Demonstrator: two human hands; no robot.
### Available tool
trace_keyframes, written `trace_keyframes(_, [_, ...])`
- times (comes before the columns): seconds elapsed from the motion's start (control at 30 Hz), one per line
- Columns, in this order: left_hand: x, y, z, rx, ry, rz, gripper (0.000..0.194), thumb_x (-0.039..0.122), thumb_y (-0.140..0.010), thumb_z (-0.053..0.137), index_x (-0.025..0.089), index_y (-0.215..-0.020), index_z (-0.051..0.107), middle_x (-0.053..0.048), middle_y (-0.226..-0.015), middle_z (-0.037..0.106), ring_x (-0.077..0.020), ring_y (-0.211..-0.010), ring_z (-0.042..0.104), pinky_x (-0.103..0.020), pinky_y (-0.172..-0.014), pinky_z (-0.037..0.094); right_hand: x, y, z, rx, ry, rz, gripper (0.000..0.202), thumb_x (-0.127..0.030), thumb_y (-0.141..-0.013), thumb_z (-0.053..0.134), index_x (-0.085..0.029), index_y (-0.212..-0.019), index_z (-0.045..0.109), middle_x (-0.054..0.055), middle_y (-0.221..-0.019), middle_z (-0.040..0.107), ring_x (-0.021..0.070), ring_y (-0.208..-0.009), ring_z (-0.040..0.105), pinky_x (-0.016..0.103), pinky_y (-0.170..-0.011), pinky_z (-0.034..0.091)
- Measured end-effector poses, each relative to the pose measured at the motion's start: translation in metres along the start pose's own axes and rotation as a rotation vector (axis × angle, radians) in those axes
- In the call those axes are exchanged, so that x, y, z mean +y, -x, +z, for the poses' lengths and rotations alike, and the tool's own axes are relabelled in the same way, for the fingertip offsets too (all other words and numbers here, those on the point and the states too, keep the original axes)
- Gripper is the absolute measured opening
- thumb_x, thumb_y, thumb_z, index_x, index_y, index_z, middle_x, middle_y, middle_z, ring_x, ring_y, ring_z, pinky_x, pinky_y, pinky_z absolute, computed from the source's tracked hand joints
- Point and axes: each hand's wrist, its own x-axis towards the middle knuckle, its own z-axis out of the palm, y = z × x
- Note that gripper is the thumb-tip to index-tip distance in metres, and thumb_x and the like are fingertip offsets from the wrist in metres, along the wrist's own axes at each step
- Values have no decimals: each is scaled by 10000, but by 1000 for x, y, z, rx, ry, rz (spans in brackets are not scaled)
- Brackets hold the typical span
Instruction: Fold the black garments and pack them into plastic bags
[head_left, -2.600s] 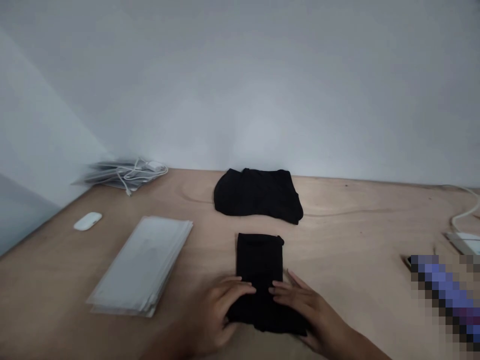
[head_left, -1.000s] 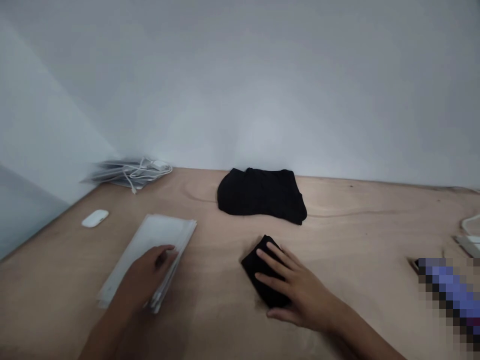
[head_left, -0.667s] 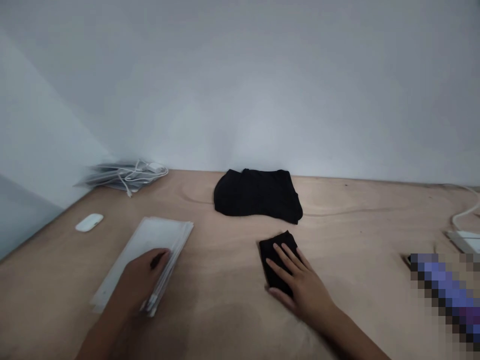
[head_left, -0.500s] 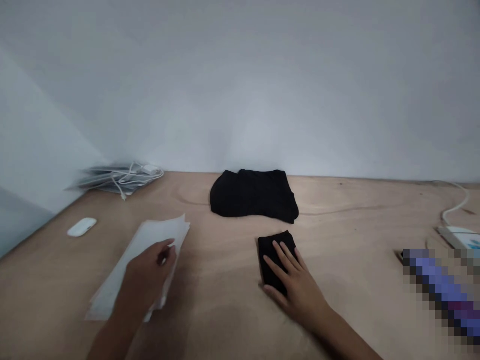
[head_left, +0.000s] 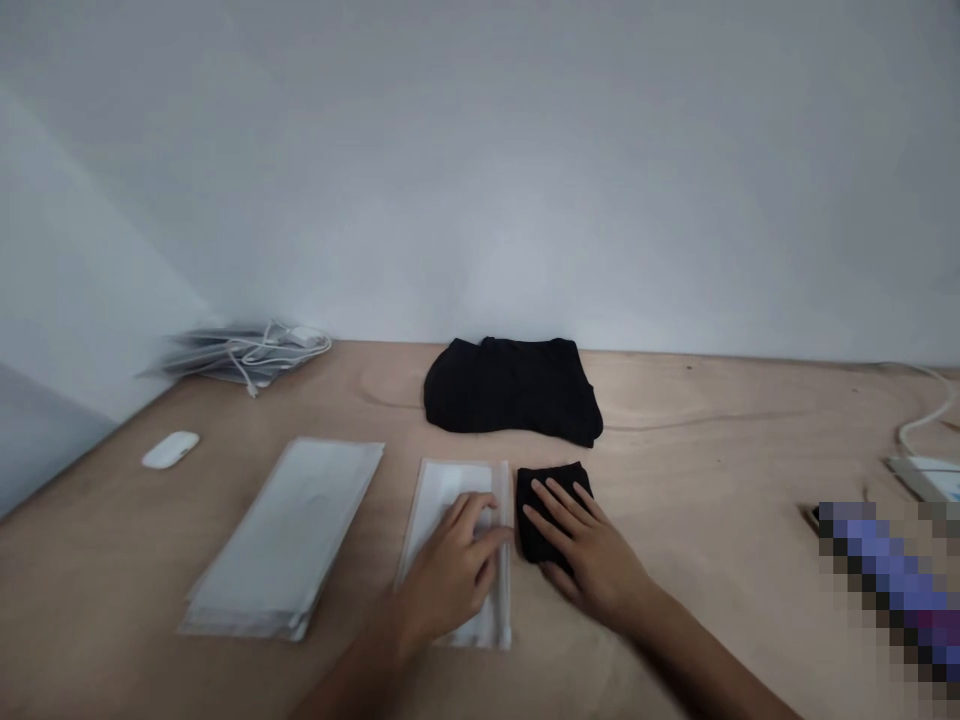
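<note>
My left hand (head_left: 461,565) rests over a clear zip bag (head_left: 442,485) that lies flat on the table. Its fingers are curved, with thumb and index finger apart near the bag's zip edge. Just right of the bag is a small folded black cloth (head_left: 531,480). My right hand (head_left: 581,550) lies flat on this cloth, fingers spread. Farther left sits a slanted stack of similar clear zip bags (head_left: 289,535). Behind the small cloth, close to the wall, is a larger black pile (head_left: 510,388) shaped like socks.
A white earbud case (head_left: 171,450) is at the left. Grey packets (head_left: 214,360) with a white cable (head_left: 262,350) lie in the back left corner. On the right are a pixelated blue-purple object (head_left: 889,570), a white box (head_left: 930,480) and another cable (head_left: 926,415). The wall (head_left: 495,170) borders the table's back.
My left hand has moved right from the stack, and one zip bag now lies beside the folded black cloth. My right hand stays on the cloth.
</note>
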Motion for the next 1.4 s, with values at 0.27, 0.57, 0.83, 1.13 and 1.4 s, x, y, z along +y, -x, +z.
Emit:
trace_keyframes(0.27, [-15, 3, 13, 21, -51, -6, 235, 119, -988, 484, 212, -1133, 644, -126, -1438, 537, -292, -1369, 507, -517, -1133, 456, -22, 0, 7, 46, -89, -2, 727, -156, -892, 543, -232, -1578, 313, 78, -1631, 324, 282, -1518, 264, 587, -1182, 327])
trace_keyframes(0.57, [-10, -5, -11, -85, 9, -44, 273, 121, -973, 476, 238, -1144, 653, -100, -1515, 496, -279, -1367, 519, -473, -1103, 481, -35, -9, -18, -157, -92, -111, 660, -274, -880, 661, -302, -1506, 455, 62, -1598, 411, 322, -1502, 297, 584, -1227, 218])
trace_keyframes(0.83, [-4, -9, -14, -121, 23, -23, 358, 39, -895, 502, 283, -1104, 659, -37, -1584, 428, -275, -1459, 398, -527, -1162, 399, -54, -35, 6, -89, -146, -32, 583, -301, -899, 625, -207, -1464, 514, 124, -1504, 530, 323, -1514, 266, 606, -1226, 186])
trace_keyframes(1.13, [-4, -11, -14, -132, -19, 7, 322, 47, -945, 463, 258, -1095, 654, -66, -1615, 383, -274, -1494, 332, -554, -1187, 352, -31, -14, -15, -161, -210, -145, 674, -201, -886, 600, -235, -1533, 415, 88, -1598, 409, 320, -1541, 161, 589, -1205, 268])
trace_keyframes(1.4, [-7, -10, -17, -162, -26, 22, 329, 46, -958, 436, 251, -1120, 637, -66, -1639, 336, -258, -1512, 291, -550, -1202, 328, -24, -12, -18, -116, -295, -221, 649, -351, -940, 613, -238, -1542, 400, 82, -1637, 335, 289, -1548, 132, 527, -1215, 285])
